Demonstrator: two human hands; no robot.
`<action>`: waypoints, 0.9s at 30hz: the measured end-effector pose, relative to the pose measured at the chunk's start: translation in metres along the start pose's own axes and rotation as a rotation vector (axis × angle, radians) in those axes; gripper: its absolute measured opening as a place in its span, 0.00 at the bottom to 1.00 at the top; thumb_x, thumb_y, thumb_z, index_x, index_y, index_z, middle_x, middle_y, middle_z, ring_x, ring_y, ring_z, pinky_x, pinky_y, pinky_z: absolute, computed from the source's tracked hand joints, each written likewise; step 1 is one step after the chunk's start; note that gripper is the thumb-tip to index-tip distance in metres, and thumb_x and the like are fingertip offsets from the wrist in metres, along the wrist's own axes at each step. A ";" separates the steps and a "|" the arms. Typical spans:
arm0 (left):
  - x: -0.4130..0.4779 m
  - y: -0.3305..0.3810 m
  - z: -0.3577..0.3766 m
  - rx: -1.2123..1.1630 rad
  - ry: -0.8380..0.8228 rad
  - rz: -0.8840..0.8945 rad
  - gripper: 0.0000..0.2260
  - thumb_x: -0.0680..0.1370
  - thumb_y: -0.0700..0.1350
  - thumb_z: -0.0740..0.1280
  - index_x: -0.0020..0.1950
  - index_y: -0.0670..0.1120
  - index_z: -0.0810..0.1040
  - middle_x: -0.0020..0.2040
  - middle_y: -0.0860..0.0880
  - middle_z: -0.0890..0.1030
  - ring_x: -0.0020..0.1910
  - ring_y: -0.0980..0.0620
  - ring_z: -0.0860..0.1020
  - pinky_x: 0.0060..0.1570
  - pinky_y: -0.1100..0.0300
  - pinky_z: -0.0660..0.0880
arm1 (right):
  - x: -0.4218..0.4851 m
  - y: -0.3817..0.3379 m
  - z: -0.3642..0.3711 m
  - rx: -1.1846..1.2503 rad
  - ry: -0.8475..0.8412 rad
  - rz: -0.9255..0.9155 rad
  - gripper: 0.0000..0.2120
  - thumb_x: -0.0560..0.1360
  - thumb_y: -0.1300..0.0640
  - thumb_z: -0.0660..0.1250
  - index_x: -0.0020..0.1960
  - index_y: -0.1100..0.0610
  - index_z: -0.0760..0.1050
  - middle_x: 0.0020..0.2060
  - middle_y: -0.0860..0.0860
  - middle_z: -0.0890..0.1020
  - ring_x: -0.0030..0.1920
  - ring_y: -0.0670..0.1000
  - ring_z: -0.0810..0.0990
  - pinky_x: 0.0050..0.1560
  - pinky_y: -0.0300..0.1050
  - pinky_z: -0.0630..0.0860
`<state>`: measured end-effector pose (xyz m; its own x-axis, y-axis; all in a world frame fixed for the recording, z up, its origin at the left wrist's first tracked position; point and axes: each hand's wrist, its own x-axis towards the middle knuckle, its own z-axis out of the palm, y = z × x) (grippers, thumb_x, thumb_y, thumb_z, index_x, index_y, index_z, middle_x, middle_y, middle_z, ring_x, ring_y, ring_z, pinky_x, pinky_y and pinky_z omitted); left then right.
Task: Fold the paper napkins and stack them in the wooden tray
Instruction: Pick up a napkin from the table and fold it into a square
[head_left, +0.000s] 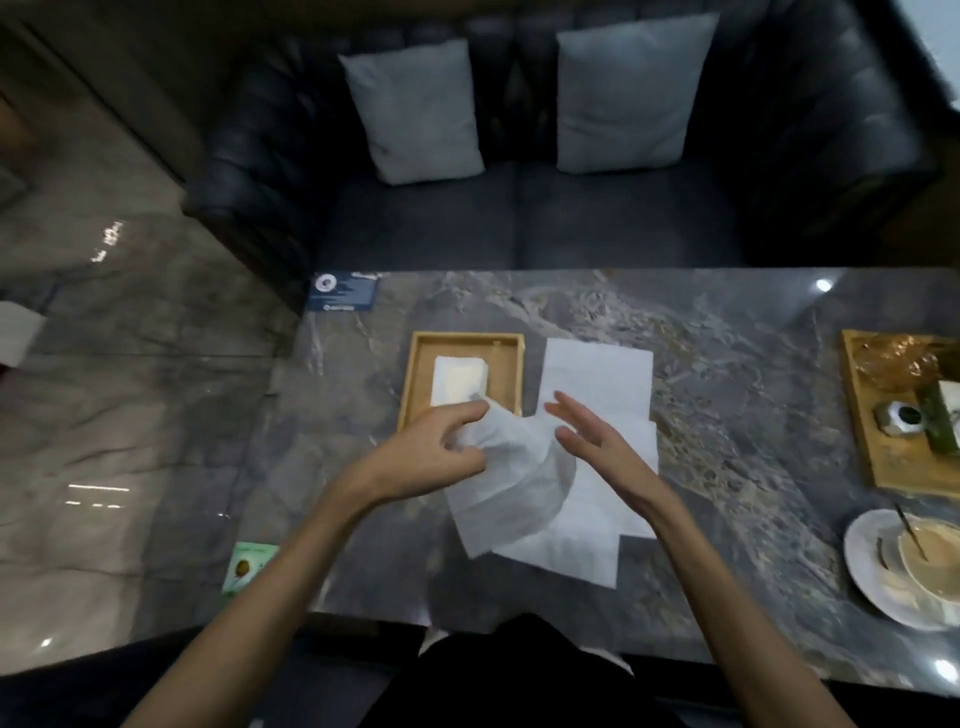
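Left hand (441, 452) has its fingers curled, pinching the bunched top of one napkin (514, 483) lifted off the table (727, 364). Right hand (597, 441) is spread, fingers straight, holding nothing, just beside that napkin's right edge; contact unclear. Flat sheets (597, 374) lie overlapped under and behind both hands, about three, exact count unclear. One cup on a saucer (872, 571) at near right. Just left of the sheets is one wooden tray (410, 379) holding a small folded stack (460, 382), count unclear. Second tray (872, 441) far right. Two cushions (415, 109) on the sofa behind.
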<state>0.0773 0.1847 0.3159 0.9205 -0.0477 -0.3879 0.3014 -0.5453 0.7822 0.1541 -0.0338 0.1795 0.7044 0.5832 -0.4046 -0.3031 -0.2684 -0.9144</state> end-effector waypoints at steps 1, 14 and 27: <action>-0.008 0.010 -0.021 0.056 -0.012 0.042 0.20 0.74 0.39 0.65 0.66 0.39 0.76 0.53 0.61 0.78 0.53 0.58 0.77 0.54 0.73 0.73 | 0.009 -0.018 0.009 0.038 -0.059 -0.011 0.24 0.79 0.45 0.66 0.74 0.45 0.69 0.69 0.40 0.75 0.67 0.36 0.73 0.69 0.39 0.67; -0.049 0.000 -0.174 -0.764 0.288 0.399 0.23 0.69 0.64 0.72 0.56 0.50 0.81 0.52 0.48 0.86 0.49 0.52 0.85 0.47 0.56 0.83 | 0.035 -0.203 0.116 0.567 0.496 -0.519 0.05 0.78 0.59 0.67 0.53 0.57 0.76 0.45 0.50 0.85 0.45 0.49 0.82 0.46 0.44 0.79; -0.007 0.021 -0.192 -0.320 0.401 0.634 0.07 0.78 0.36 0.68 0.54 0.44 0.82 0.50 0.52 0.83 0.49 0.61 0.81 0.49 0.67 0.76 | -0.006 -0.230 0.104 0.142 0.924 -0.615 0.11 0.73 0.66 0.68 0.54 0.61 0.74 0.45 0.48 0.81 0.41 0.35 0.81 0.39 0.30 0.75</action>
<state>0.1250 0.3342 0.4282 0.9408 0.0689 0.3319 -0.3062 -0.2471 0.9193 0.1526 0.1041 0.3914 0.9477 -0.2234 0.2278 0.2324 -0.0059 -0.9726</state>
